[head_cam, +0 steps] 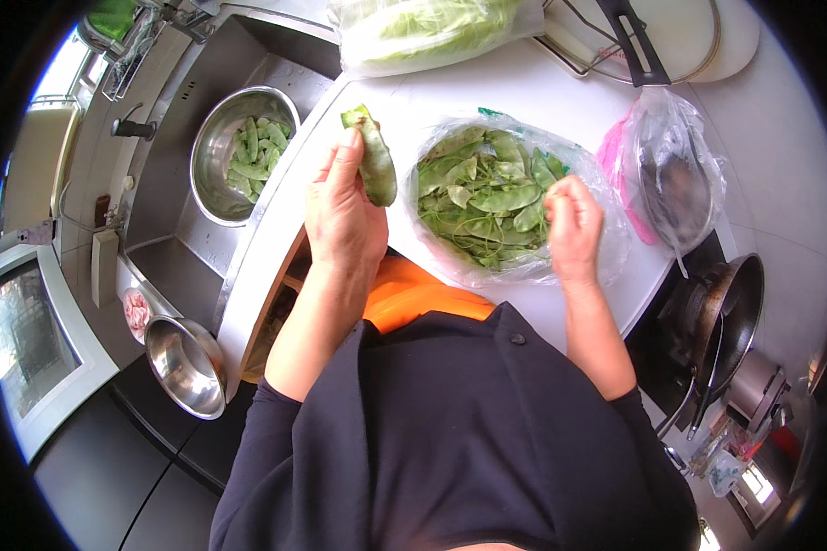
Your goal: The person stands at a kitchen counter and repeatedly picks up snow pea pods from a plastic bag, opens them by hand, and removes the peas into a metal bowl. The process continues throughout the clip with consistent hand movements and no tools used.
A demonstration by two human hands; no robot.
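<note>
A flat green bean pod (pixel 378 162) stands upright between the thumb and fingers of my left hand (pixel 344 200), left of the open plastic bag (pixel 610 237). That bag lies on the white counter with many flat green pods and thin stringy bits (pixel 499 200) inside. My right hand (pixel 575 224) is over the bag's right side, its fingers curled together; whether they pinch anything is too small to tell. In the sink at the left, a steel bowl (pixel 207 162) holds more green pods (pixel 255 155).
A bagged leafy vegetable (pixel 441 27) lies at the counter's back. The metal sink (pixel 172 165) is at left, with an empty steel bowl (pixel 186 365) and a dish of meat (pixel 136 313) near it. At right are a plastic-wrapped pan (pixel 675 179) and a wok (pixel 741 310) on the stove.
</note>
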